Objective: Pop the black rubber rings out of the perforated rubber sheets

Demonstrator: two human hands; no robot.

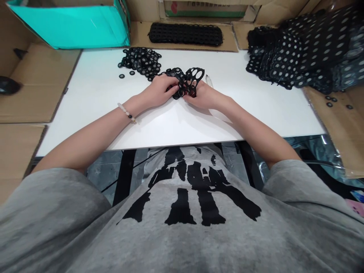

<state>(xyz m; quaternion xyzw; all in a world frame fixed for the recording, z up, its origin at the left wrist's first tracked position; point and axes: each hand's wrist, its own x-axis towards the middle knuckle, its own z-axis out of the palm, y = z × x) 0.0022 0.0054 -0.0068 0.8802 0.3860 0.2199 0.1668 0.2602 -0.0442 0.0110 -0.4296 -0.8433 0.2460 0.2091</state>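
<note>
Both hands meet over the white table [136,132]. Between them is a black rubbery sheet full of round holes [195,75], bent and bunched up, its far end standing up as a loop. My left hand [162,90] has its thumb and fingers closed on the sheet's left part. My right hand [203,95] is closed on the right part, with its fingers partly hidden behind the sheet. Just beyond my left hand lies a pile of small black rings with pale centres [142,62], some of them loose. A whitish pen-like stick [209,80] lies beside my right hand.
A turquoise box [82,26] stands at the back left. At the back centre, a stack of black perforated sheets [185,34] rests on cardboard. More perforated black sheets [284,53] are heaped at the right, near a few loose rings [329,104]. Cardboard [25,87] borders the left side.
</note>
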